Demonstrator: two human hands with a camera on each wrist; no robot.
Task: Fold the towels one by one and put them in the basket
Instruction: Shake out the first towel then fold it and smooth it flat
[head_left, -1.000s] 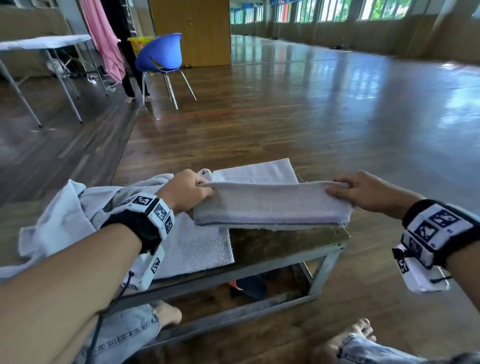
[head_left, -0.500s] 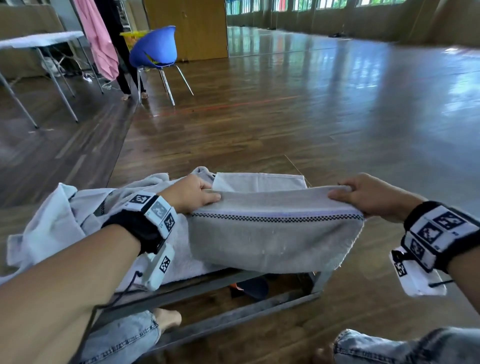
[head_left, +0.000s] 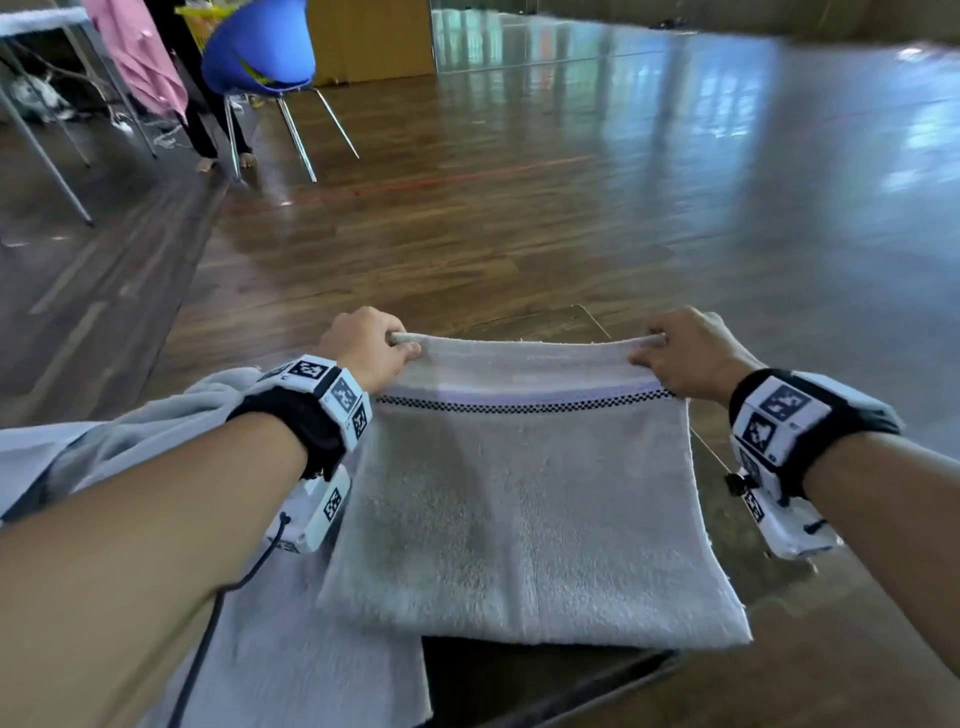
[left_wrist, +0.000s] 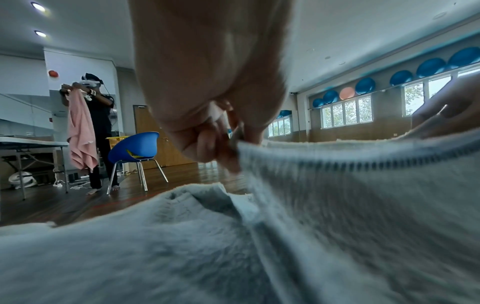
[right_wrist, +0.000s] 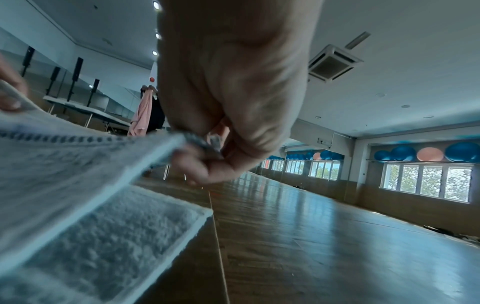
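Observation:
A grey towel (head_left: 524, 509) with a dark checked stripe near its top hangs stretched between my two hands above the low table (head_left: 727, 551). My left hand (head_left: 371, 348) pinches its top left corner, and my right hand (head_left: 685, 353) pinches the top right corner. The left wrist view has my left hand (left_wrist: 221, 142) nipping the towel (left_wrist: 363, 195) by its edge. In the right wrist view my right hand (right_wrist: 207, 148) grips the corner of the towel (right_wrist: 64, 164), whose lower fold lies on the table. No basket shows near me.
More grey towels (head_left: 119, 452) lie heaped on the table's left side. A blue chair (head_left: 260, 52) stands on the wooden floor at the far left, with a person holding a pink cloth (left_wrist: 80, 131) beside a white table (left_wrist: 31, 142).
Both hands have lifted the towel's far edge up and away from me, so the folded towel has opened out and hangs as a wide sheet. My head has tipped down.

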